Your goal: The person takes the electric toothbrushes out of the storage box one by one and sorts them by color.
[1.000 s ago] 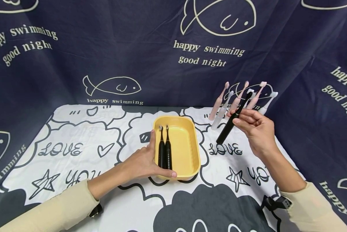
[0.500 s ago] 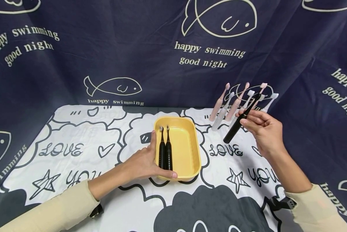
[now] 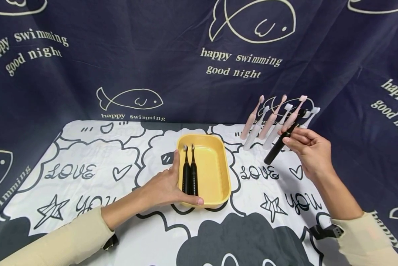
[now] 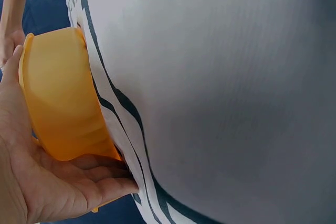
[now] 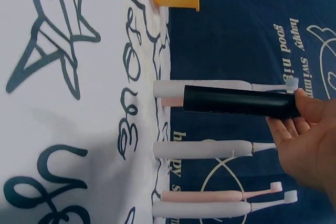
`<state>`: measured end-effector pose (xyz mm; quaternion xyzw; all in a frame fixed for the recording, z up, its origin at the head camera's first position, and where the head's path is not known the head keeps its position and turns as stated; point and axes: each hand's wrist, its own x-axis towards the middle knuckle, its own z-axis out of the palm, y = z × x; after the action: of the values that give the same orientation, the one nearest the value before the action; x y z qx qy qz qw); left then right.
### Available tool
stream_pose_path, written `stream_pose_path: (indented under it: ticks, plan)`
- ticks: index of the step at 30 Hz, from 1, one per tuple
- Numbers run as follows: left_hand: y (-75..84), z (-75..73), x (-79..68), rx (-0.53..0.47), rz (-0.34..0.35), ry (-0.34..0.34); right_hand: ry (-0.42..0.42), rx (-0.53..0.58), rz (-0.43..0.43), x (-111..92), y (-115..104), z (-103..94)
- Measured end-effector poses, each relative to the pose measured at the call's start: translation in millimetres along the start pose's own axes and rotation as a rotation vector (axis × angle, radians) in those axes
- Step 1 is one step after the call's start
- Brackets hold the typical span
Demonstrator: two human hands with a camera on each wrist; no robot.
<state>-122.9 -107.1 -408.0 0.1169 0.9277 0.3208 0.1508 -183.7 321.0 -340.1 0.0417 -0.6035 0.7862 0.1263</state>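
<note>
My left hand [image 3: 162,186] grips the left side of a yellow tray [image 3: 213,166], its thumb over the near rim. The left wrist view has its fingers [image 4: 105,174] bent against the tray's outer wall. Two black electric toothbrushes [image 3: 194,179] lie side by side along the tray's left edge, heads away from me. Over to the right, my right hand [image 3: 310,151] pinches another black electric toothbrush [image 3: 275,150] near the top of its handle. It hangs tilted above the table, bristles up and right. Its thick handle [image 5: 236,102] shows in the right wrist view.
Behind the held toothbrush stand several upright electric toothbrushes: pink ones [image 3: 249,125] at the back, white ones [image 3: 252,136] in front. A patterned black-and-white cloth [image 3: 85,147] covers the table. Dark blue fish-print curtains [image 3: 179,55] enclose the back and sides.
My right hand has moved right with the black electric toothbrush, now in front of the rightmost standing toothbrushes. My left hand and the tray stay put.
</note>
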Motion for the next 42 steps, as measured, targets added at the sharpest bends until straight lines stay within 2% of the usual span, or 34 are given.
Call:
stream_pose_path:
  ticks: [6, 15, 22, 26, 42]
  plan:
    - [-0.5, -0.2, -0.3, 0.002, 0.008, 0.005, 0.024, 0.056, 0.011, 3.0, -0.1, -8.2]
    - [0.3, -0.1, 0.2, 0.007, -0.004, 0.003, 0.057, 0.05, 0.013, 8.2, 0.2, -22.5]
    - [0.5, -0.2, -0.5, 0.01, -0.003, 0.004, 0.161, -0.018, 0.042, 10.9, -0.9, -35.1]
    - [0.5, -0.3, -0.8, 0.006, -0.002, 0.005, 0.193, -0.01, 0.057, 13.0, -1.2, -42.9]
    - [0.1, -0.4, -2.0, 0.004, -0.009, 0.005, 0.221, 0.047, 0.068, 24.0, 4.4, -70.4]
